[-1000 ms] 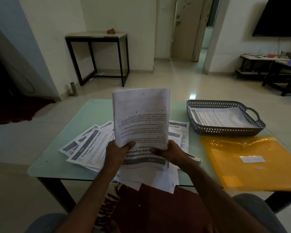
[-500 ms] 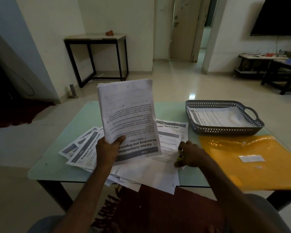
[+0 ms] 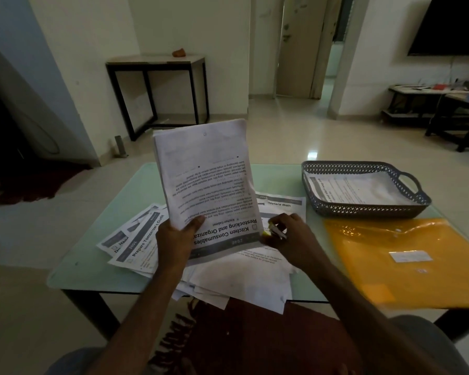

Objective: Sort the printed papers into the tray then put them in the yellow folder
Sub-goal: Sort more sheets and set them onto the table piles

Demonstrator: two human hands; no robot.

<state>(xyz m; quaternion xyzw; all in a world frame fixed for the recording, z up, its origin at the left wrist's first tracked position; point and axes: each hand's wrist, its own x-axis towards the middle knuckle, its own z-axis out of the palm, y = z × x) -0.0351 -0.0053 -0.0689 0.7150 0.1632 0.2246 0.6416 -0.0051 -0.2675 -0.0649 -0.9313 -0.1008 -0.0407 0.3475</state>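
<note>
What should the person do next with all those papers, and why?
Probably carry the stack of papers in the left hand over to the tray, which already holds printed sheets. The right hand is busy pinching a small yellow-tipped object above the loose papers, so the left seems freest to deliver.

The person is wearing grey trousers [image 3: 433,347], the cloth showing at the left knee [image 3: 71,362] and right knee [image 3: 414,331] in the bottom corners. The left forearm [image 3: 146,307] and right forearm [image 3: 349,293] are showing bare up to the left hand [image 3: 176,239] and right hand [image 3: 290,239].
</note>
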